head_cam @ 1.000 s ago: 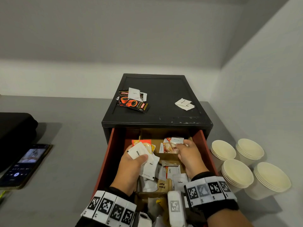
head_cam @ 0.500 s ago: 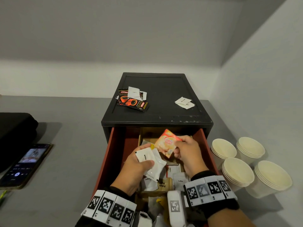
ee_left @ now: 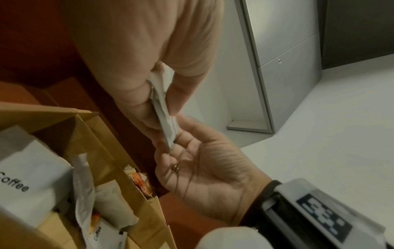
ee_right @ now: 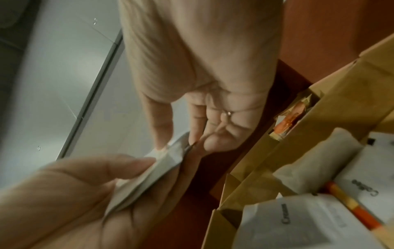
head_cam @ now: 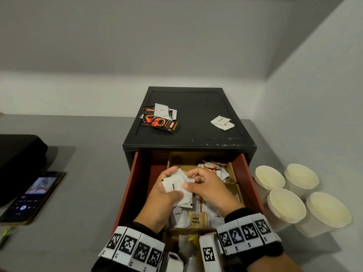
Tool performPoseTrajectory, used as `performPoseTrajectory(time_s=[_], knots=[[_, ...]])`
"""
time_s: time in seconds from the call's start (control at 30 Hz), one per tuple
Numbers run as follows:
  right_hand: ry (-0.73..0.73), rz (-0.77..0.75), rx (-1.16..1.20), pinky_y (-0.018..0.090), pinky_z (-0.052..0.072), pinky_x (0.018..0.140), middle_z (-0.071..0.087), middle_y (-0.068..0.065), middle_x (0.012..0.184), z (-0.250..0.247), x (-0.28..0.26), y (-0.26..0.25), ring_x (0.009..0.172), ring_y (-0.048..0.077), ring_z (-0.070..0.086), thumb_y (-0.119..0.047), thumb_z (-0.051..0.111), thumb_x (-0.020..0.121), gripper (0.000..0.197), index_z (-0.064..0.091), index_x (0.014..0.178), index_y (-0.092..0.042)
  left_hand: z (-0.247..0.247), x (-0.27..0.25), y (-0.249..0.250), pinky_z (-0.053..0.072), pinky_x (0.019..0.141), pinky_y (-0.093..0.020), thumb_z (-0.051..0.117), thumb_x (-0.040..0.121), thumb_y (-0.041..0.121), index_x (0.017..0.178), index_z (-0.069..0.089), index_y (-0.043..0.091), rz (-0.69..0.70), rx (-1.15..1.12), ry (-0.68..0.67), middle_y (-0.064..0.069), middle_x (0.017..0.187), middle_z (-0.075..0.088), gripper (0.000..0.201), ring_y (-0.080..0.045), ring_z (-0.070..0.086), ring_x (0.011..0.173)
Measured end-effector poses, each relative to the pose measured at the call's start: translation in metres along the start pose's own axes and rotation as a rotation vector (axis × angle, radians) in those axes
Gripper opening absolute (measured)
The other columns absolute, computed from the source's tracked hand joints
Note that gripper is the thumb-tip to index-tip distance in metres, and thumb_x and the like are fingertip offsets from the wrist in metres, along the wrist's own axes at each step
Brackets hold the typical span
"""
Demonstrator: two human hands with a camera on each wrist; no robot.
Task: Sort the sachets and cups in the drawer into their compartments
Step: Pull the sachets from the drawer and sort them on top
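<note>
My left hand (head_cam: 169,190) holds a small stack of white sachets (head_cam: 173,186) above the open red drawer (head_cam: 135,183), thumb on top and fingers underneath. My right hand (head_cam: 193,181) has come against it, and its thumb and forefinger pinch the stack's near edge; the right wrist view shows the right hand (ee_right: 179,139) closing on the white sachets (ee_right: 157,168). Orange sachets (head_cam: 213,165) lie in the back right cardboard compartment. Coffee sachets (head_cam: 179,216) and a brown sugar sachet (head_cam: 197,218) lie below my hands.
Stacks of paper cups (head_cam: 286,205) stand on the table right of the drawer. On the black cabinet top lie dark coffee sachets (head_cam: 159,120) and white sachets (head_cam: 222,122). A phone (head_cam: 33,197) and a black bag (head_cam: 19,158) are at the left.
My right hand lifted an orange sachet, no longer holds it, and has moved left onto the white sachets. My left hand kept its sachets and rose a little.
</note>
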State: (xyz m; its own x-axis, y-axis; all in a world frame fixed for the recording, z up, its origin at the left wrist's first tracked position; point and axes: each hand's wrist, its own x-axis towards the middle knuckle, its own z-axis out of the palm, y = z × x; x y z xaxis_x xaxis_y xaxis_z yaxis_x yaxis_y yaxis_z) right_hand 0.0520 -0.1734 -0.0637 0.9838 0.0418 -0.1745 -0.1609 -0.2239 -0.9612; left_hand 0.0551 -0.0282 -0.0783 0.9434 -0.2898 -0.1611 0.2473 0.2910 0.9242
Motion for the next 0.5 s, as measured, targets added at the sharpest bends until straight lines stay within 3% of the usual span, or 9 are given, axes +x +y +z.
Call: performPoseTrajectory(time_s=[0.1, 0.17, 0.2, 0.27, 0.33, 0.43, 0.5], knots=[[0.031, -0.059, -0.019, 0.026, 0.051, 0.063, 0.058, 0.003, 0.092, 0.000, 0.001, 0.002, 0.077, 0.013, 0.058, -0.023, 0.079, 0.071, 0.030, 0.061, 0.095, -0.027, 0.001, -0.003, 0.001, 0.053, 0.060, -0.026, 0.045, 0.080, -0.025, 0.119, 0.050, 0.017, -0.009, 0.017, -0.060, -0.011, 0.103, 0.059, 0.058, -0.018, 0.060, 0.080], [0.029, -0.077, -0.049, 0.037, 0.054, 0.073, 0.060, 0.006, 0.094, 0.000, 0.001, 0.003, 0.084, 0.021, 0.059, -0.035, 0.081, 0.057, 0.035, 0.063, 0.086, -0.032, 0.002, -0.005, 0.001, 0.052, 0.059, -0.022, 0.055, 0.080, -0.020, 0.117, 0.051, 0.015, -0.005, 0.047, -0.090, -0.011, 0.098, 0.059, 0.051, -0.015, 0.058, 0.076], [0.022, -0.080, -0.060, 0.038, 0.052, 0.072, 0.061, 0.005, 0.090, 0.001, 0.001, 0.003, 0.082, 0.021, 0.058, -0.037, 0.081, 0.056, 0.030, 0.063, 0.080, -0.032, 0.002, -0.005, 0.001, 0.052, 0.061, -0.022, 0.059, 0.079, -0.017, 0.116, 0.052, 0.014, -0.006, 0.055, -0.092, -0.012, 0.098, 0.059, 0.050, -0.015, 0.058, 0.077], [0.011, -0.086, -0.061, 0.031, 0.045, 0.064, 0.059, -0.002, 0.078, 0.001, 0.001, 0.003, 0.070, 0.013, 0.054, -0.025, 0.079, 0.068, 0.017, 0.062, 0.068, -0.028, 0.002, -0.004, 0.000, 0.054, 0.063, -0.026, 0.059, 0.078, -0.019, 0.116, 0.053, 0.015, -0.021, 0.052, -0.070, -0.015, 0.099, 0.061, 0.051, -0.019, 0.060, 0.079], [0.054, -0.093, -0.093, 0.027, 0.042, 0.062, 0.058, -0.008, 0.070, -0.001, 0.002, 0.002, 0.064, 0.008, 0.053, -0.014, 0.070, 0.082, 0.023, 0.060, 0.064, -0.024, 0.002, -0.003, -0.001, 0.056, 0.064, -0.027, 0.057, 0.078, -0.021, 0.117, 0.052, 0.013, -0.029, 0.045, -0.066, -0.016, 0.099, 0.063, 0.052, -0.022, 0.063, 0.081], [0.148, -0.082, -0.092, 0.028, 0.050, 0.067, 0.066, 0.000, 0.085, -0.009, 0.001, -0.003, 0.081, 0.016, 0.062, -0.014, 0.061, 0.090, 0.021, 0.059, 0.069, -0.019, 0.003, -0.005, 0.001, 0.056, 0.066, -0.029, 0.054, 0.081, -0.019, 0.118, 0.051, 0.013, -0.027, 0.070, -0.088, -0.015, 0.105, 0.065, 0.049, -0.024, 0.065, 0.088], [0.157, -0.069, -0.056, 0.022, 0.049, 0.062, 0.067, 0.002, 0.090, -0.012, 0.000, -0.005, 0.081, 0.016, 0.063, -0.014, 0.056, 0.093, 0.021, 0.060, 0.073, -0.016, 0.004, -0.005, 0.002, 0.057, 0.070, -0.029, 0.054, 0.082, -0.019, 0.119, 0.051, 0.013, -0.030, 0.071, -0.073, -0.015, 0.111, 0.065, 0.049, -0.025, 0.065, 0.095]])
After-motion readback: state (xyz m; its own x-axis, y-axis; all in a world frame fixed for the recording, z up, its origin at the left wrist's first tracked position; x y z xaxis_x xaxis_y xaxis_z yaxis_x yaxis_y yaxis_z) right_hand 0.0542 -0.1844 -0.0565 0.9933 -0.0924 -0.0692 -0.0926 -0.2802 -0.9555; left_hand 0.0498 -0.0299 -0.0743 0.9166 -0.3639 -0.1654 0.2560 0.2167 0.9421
